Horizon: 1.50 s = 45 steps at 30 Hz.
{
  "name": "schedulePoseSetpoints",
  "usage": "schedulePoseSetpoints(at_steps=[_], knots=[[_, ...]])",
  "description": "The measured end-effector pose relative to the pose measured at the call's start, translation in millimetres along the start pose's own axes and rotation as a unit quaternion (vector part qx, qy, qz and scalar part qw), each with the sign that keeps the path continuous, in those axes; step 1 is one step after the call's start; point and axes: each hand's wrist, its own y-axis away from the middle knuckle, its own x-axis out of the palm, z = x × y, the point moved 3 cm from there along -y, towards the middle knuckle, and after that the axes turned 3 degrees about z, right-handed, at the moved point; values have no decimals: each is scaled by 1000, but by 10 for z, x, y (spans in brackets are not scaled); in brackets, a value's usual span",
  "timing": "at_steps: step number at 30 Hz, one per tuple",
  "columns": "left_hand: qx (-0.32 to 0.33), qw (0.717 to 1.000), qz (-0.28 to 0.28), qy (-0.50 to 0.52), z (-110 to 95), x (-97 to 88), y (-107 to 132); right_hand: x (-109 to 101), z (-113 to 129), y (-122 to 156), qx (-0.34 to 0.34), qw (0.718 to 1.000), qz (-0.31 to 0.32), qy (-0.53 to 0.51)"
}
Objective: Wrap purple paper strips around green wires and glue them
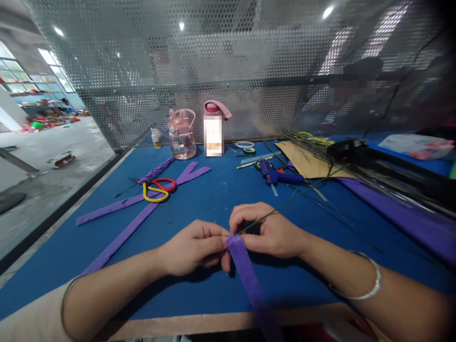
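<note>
Both my hands meet over the near middle of the blue table (213,199). My left hand (194,247) pinches the top end of a purple crepe paper strip (245,270) that hangs down towards me past the table edge. My right hand (265,232) is closed round the same end together with a thin green wire stem (285,205) that runs up and to the right. A silver bangle (370,285) circles my right wrist.
Purple paper strips (135,209), a twisted purple piece (156,170) and red-and-yellow scissors (158,189) lie at left. Two pink bottles (182,134) stand at the back by tape rolls (245,145). A blue glue gun (276,175), cardboard, wire stems and purple sheet (402,213) fill the right. A person sits behind the mesh.
</note>
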Motion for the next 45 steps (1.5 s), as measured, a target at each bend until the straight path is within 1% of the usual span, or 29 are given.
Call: schedulePoseSetpoints(at_steps=[4,7,9,12,14,16,19,21,23,26,29,31,33,35,36,38,41,45], knots=[[14,997,-26,-64,-28,-1,12,28,-8,-17,1,999,-25,21],[51,987,-72,-133,-64,-12,24,40,-41,-25,14,999,-40,13],[83,971,-125,-187,-92,-39,33,39,-90,-28,52,996,-66,-33],[118,948,-191,-225,-120,-94,41,54,-183,-33,134,976,-94,-144],[128,944,-209,-219,-126,-123,37,75,-229,-38,171,961,-86,-197],[129,946,-217,-203,-129,-141,26,89,-260,-41,192,950,-68,-235],[118,946,-233,-191,-124,-155,11,102,-278,-36,208,927,-32,-309],[112,946,-242,-185,-109,-159,3,105,-260,-33,210,919,-12,-332],[105,952,-239,-162,-85,-161,-5,104,-224,-32,210,927,-5,-310],[95,966,-215,-108,-57,-160,-20,108,-174,-25,211,943,1,-259],[93,974,-197,-65,-73,-164,-32,98,-173,-9,213,951,4,-225],[98,975,-195,-36,-94,-171,-37,79,-194,-2,214,949,-1,-231],[101,974,-201,-15,-103,-179,-40,69,-215,-3,213,938,-1,-273],[104,972,-211,-10,-98,-183,-38,79,-222,-11,208,930,11,-302],[107,971,-214,-13,-92,-184,-37,89,-221,-16,205,933,17,-295],[115,969,-215,-25,-80,-184,-34,103,-217,-26,202,948,12,-245],[114,968,-219,-40,-65,-189,-27,99,-205,-35,196,969,-26,-149],[102,969,-220,-52,-65,-186,-23,73,-177,-36,174,982,-58,-32]])
